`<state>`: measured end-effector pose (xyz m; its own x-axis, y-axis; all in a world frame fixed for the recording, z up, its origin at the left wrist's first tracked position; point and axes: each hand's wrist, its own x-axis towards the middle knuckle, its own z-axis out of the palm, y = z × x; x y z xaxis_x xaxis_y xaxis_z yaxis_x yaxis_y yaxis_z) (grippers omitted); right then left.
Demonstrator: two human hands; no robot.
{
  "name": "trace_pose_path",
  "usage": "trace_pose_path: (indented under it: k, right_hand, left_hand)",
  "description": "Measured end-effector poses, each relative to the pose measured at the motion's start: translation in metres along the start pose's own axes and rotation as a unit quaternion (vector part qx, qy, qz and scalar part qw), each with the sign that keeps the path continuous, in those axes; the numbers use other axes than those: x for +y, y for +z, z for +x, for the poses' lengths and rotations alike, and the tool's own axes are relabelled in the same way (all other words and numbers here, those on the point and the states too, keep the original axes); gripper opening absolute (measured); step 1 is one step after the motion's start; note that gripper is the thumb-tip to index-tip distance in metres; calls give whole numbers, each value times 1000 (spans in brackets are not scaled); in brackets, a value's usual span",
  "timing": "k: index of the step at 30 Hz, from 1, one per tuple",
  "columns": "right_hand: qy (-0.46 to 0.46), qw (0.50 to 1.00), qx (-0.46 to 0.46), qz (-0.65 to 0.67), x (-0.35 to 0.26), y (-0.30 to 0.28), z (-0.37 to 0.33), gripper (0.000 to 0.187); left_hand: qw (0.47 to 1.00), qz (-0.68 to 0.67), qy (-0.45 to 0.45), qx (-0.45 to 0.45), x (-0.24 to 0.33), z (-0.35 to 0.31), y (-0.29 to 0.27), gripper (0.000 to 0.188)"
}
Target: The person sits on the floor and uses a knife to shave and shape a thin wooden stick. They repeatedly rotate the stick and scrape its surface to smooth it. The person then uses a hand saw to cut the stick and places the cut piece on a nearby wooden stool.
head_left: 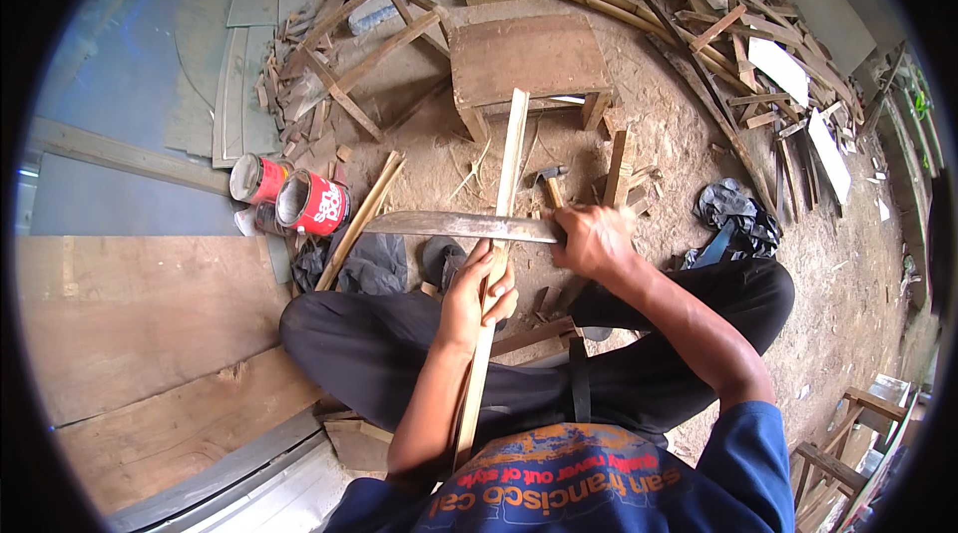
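My left hand (pixel 469 298) is wrapped round a long, thin wooden strip (pixel 513 149) that runs from near my body away toward the stool. My right hand (pixel 596 234) grips a machete, its handle hidden in my fist. The machete's blade (pixel 429 225) points left and lies across the strip just beyond my left fingers, seemingly touching it. Just past my right hand, a hammer (pixel 552 184) rests by an upright wooden post (pixel 620 166).
A low wooden stool (pixel 531 54) stands ahead. To the left are red cans (pixel 321 206), more strips (pixel 364 219) and a plywood board (pixel 150 313). A wooden frame (pixel 369 44) lies far left, scrap wood (pixel 738 34) far right. Dark plastic (pixel 738 219) lies beside my right knee.
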<state>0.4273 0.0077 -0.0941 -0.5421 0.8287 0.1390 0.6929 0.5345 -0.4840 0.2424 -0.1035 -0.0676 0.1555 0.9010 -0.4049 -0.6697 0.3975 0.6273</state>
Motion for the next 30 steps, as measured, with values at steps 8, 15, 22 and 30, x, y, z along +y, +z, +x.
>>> trace_pose_path:
  k: [8,15,22,30]
  right_hand:
    - [79,988,44,-126,49,-14,41,24]
    - [255,963,78,-34,123,-36,58,29]
    - [48,996,-4,71,4,-21,11,13]
    - [117,983,76,-116,92,39,29,20]
  left_hand:
    - [999,0,-8,-45,-16,-18,2,57]
    - [999,-26,8,-19,-10,-33,-2,54]
    - [999,-26,40,8,2,14,-17,41]
    - [999,-6,23,-29,3,8,-1,47]
